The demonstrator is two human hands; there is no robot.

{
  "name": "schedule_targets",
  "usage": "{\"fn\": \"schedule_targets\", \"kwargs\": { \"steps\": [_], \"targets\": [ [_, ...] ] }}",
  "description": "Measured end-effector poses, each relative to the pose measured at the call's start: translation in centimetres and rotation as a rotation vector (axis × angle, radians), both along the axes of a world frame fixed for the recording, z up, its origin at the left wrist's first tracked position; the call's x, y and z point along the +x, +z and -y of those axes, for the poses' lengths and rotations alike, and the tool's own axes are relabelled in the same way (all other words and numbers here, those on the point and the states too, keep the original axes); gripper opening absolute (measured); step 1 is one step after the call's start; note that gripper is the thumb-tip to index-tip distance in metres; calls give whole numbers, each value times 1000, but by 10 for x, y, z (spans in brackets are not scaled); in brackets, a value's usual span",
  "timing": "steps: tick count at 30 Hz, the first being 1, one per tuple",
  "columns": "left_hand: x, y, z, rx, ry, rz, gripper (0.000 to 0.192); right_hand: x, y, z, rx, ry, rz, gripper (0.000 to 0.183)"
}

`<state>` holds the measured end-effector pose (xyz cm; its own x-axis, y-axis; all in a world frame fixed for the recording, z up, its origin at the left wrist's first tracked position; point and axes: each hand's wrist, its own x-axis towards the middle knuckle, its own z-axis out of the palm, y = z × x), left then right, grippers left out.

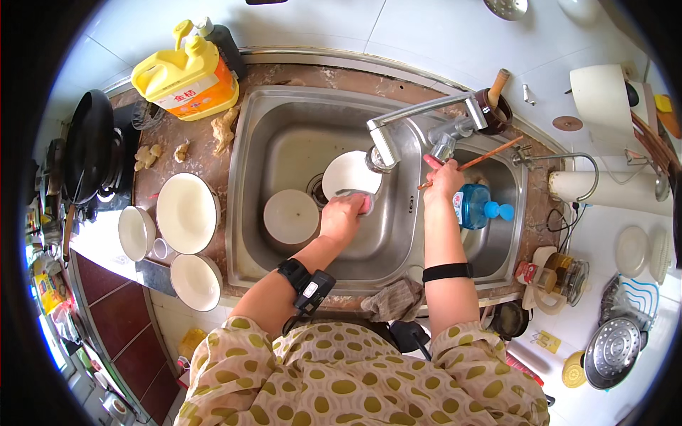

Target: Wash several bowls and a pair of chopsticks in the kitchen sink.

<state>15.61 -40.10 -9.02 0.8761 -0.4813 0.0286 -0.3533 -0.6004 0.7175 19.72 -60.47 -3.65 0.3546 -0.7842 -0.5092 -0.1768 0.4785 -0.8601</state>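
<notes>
My left hand (341,213) is over the large basin of a stainless steel sink (397,229), gripping a pink and grey scrubbing sponge (366,203). The sponge is at the near edge of a white bowl (349,173), which sits under the spout of a chrome faucet (384,144). Left of it in the basin is a second white round dish (291,216). At the faucet's base, my right hand (445,181) holds a reddish-brown chopstick (490,153) crosswise. Its fingertips reach the faucet body; whether they press the lever is hidden.
A blue pump bottle (473,206) stands in the small right basin. Several cream bowls (186,213) and a small white cup (161,248) crowd the left counter. Behind them are ginger pieces (148,156) and a yellow jug (186,80). A grey rag (394,301) hangs over the front edge.
</notes>
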Motion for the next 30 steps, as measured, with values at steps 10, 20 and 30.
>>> {"fn": "schedule_targets", "kwargs": {
  "steps": [10,20,30],
  "targets": [
    [5,13,-2,-38,38,120,12,-89,2,-110,-319,185,60,31],
    [5,15,-21,-10,131,118,15,-89,-59,-99,-336,752,-444,38],
    [0,17,-11,-47,151,95,16,-43,-29,-105,63,659,-51,51]
  ]
}}
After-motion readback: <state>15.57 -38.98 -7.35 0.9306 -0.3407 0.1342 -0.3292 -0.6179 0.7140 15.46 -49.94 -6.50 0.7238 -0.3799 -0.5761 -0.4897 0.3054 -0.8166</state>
